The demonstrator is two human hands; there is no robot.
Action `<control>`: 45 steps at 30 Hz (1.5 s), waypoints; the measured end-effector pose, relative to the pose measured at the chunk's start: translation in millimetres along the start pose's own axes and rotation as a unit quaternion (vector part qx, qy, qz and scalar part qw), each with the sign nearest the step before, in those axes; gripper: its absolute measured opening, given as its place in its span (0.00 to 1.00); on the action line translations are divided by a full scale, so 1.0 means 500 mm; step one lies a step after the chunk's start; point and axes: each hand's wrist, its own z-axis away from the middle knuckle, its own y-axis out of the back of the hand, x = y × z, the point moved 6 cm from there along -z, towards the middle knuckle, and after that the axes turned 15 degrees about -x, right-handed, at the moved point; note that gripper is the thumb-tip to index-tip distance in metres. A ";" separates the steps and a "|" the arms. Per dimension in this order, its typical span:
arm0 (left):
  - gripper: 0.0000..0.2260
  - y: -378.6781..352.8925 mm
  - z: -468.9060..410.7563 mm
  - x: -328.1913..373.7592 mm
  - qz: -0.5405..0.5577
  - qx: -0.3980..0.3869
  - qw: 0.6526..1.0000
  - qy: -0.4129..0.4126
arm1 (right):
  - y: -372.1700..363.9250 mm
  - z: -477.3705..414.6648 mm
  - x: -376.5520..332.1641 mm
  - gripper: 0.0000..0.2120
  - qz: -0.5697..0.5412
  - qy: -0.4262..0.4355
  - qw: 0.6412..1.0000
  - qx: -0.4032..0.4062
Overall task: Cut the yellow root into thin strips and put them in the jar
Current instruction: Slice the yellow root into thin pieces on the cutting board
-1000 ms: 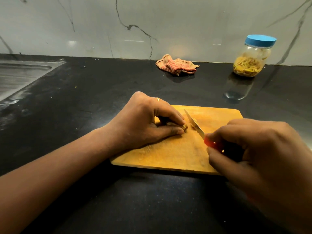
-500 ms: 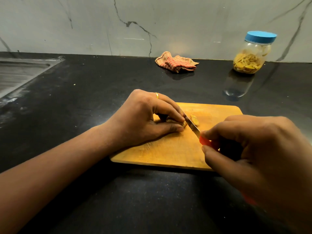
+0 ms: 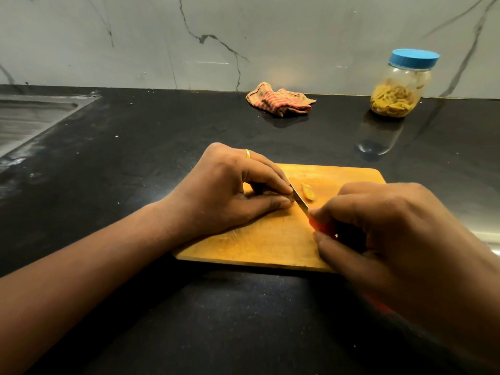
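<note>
The fingers (image 3: 281, 185) of the left hand (image 3: 230, 190) are curled down and pinch the yellow root (image 3: 290, 197) on the cutting board (image 3: 265, 247); it is almost hidden under them. The knife (image 3: 301, 199) blade stands against these fingertips, and the right hand (image 3: 400, 239) is wrapped around its red handle. A few cut pieces (image 3: 308, 192) lie just beside the blade. The jar (image 3: 397, 90), partly filled, stands well apart, blue lid (image 3: 414, 58) on. I judge slicing is the step in hand; the next cut must fall thin and very near the fingertips, without a slip.
</note>
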 end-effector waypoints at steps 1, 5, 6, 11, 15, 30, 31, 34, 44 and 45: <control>0.08 0.001 0.000 0.000 -0.001 0.001 1.000 -0.001 | -0.001 0.006 0.000 0.08 -0.010 0.002 1.000 -0.002; 0.07 -0.002 -0.001 0.001 -0.005 -0.004 1.000 -0.005 | 0.007 -0.005 0.004 0.09 -0.018 0.004 1.000 0.002; 0.07 -0.002 0.000 0.001 -0.007 -0.004 1.000 -0.006 | 0.009 -0.014 0.004 0.10 -0.009 0.004 1.000 0.004; 0.07 -0.002 0.002 -0.001 -0.003 0.003 1.000 0.000 | 0.005 -0.026 0.006 0.11 0.000 -0.006 1.000 -0.011; 0.07 -0.003 -0.001 -0.002 -0.002 0.003 1.000 0.001 | -0.002 -0.005 -0.001 0.08 0.011 -0.011 1.000 -0.014; 0.08 0.002 0.002 -0.008 0.023 -0.015 1.000 -0.012 | 0.043 0.019 0.016 0.07 -0.031 -0.033 0.994 0.097; 0.08 0.002 0.002 -0.008 0.022 -0.015 1.000 -0.013 | 0.043 0.019 0.015 0.07 -0.038 -0.031 0.994 0.097; 0.07 0.001 0.003 -0.008 0.017 -0.013 1.000 -0.016 | 0.033 0.017 0.005 0.06 -0.039 -0.022 0.996 0.082; 0.07 0.002 0.003 -0.010 0.024 -0.010 1.000 -0.015 | 0.014 0.019 -0.005 0.06 -0.036 -0.009 0.998 0.045; 0.07 0.002 0.003 -0.010 0.024 -0.008 1.000 -0.013 | 0.013 0.020 -0.006 0.06 -0.033 -0.008 0.999 0.042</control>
